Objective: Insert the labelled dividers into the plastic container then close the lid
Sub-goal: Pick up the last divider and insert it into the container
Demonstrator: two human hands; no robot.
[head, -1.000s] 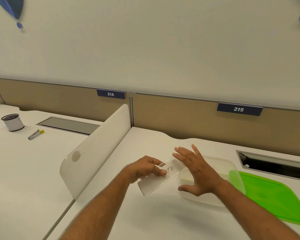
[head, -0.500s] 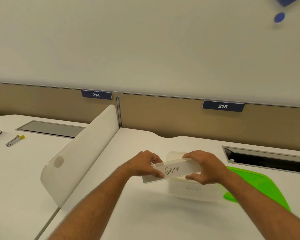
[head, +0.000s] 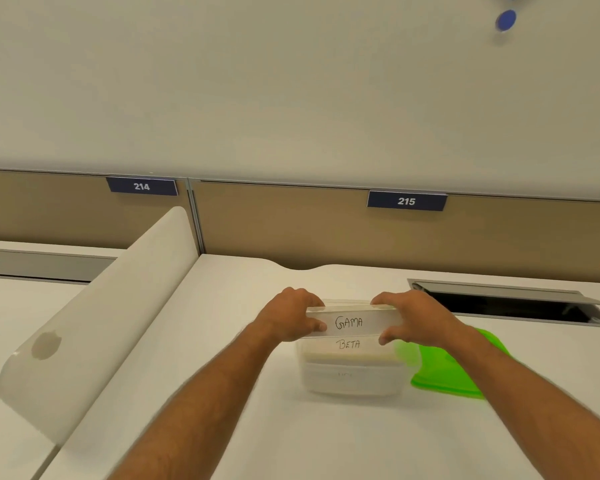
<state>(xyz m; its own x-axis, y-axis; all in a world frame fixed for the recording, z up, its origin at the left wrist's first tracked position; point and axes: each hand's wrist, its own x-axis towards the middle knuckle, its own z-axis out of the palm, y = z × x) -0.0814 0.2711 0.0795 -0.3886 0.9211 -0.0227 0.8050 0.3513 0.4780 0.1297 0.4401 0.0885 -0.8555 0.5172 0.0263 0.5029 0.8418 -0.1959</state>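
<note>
Both sets of fingers curl round the ends of the GAMA divider (head: 349, 322), thumbs on its near face, fingertips over its top edge. The left hand (head: 289, 318) pinches the left end, the right hand (head: 417, 318) the right end, holding it level above the clear plastic container (head: 352, 375). A BETA divider (head: 349, 344) stands inside the container. The green lid (head: 454, 367) lies just right of the container on the white desk (head: 222, 341).
</note>
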